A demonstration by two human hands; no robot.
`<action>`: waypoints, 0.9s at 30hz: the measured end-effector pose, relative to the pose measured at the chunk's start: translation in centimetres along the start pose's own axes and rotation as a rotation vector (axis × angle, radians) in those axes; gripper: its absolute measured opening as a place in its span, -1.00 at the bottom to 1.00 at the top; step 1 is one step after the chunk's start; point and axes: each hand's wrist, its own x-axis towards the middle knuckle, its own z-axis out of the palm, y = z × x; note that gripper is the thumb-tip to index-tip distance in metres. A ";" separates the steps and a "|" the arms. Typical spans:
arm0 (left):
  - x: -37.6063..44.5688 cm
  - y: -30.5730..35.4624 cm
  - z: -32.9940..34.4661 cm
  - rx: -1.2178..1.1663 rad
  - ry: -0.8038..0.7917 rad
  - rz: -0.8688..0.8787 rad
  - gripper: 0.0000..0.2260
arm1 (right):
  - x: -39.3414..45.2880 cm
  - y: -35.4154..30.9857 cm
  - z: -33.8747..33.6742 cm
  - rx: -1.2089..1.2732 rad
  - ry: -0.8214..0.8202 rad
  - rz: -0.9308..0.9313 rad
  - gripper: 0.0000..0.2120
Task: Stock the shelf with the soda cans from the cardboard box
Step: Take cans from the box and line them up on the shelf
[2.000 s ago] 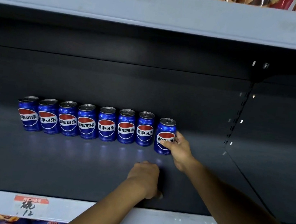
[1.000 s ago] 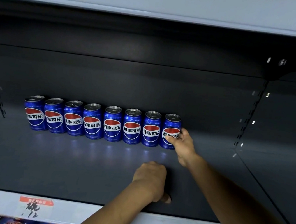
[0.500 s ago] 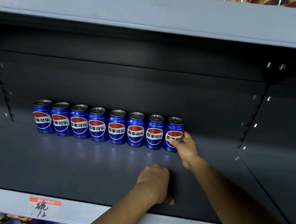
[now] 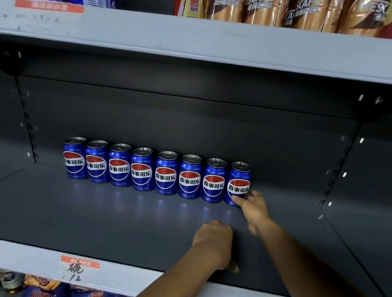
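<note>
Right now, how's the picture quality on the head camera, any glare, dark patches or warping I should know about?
Head view: sharp on the row of soda cans, whose blue reflections streak the glossy shelf floor; the recess under the upper shelf is dim; wide-angle warping bows the shelf edges and uprights outward; the right hand at the last can is slightly soft.

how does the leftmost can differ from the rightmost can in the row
The rightmost can is gripped at its lower right side by the right hand; the leftmost can stands untouched. The leftmost can is nearer the slotted upright; the rightmost has bare shelf beside it. Both are upright, blue, logos facing forward.
</note>
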 end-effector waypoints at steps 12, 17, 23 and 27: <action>-1.0 -0.6 0.7 -0.085 0.064 -0.030 -0.47 | -6.3 -1.7 -2.9 -0.138 -0.165 0.147 -0.59; -2.5 -0.3 1.0 -0.116 0.137 -0.007 -0.61 | -10.6 -4.0 -7.0 -0.191 -0.355 0.200 -0.73; -5.9 3.6 1.2 -0.314 0.317 0.194 -0.78 | -15.4 -4.9 -11.5 -0.157 -0.483 0.237 -0.88; -7.4 6.0 2.0 -0.542 0.280 0.253 -0.89 | -17.9 -3.9 -14.2 -0.136 -0.544 0.301 -0.89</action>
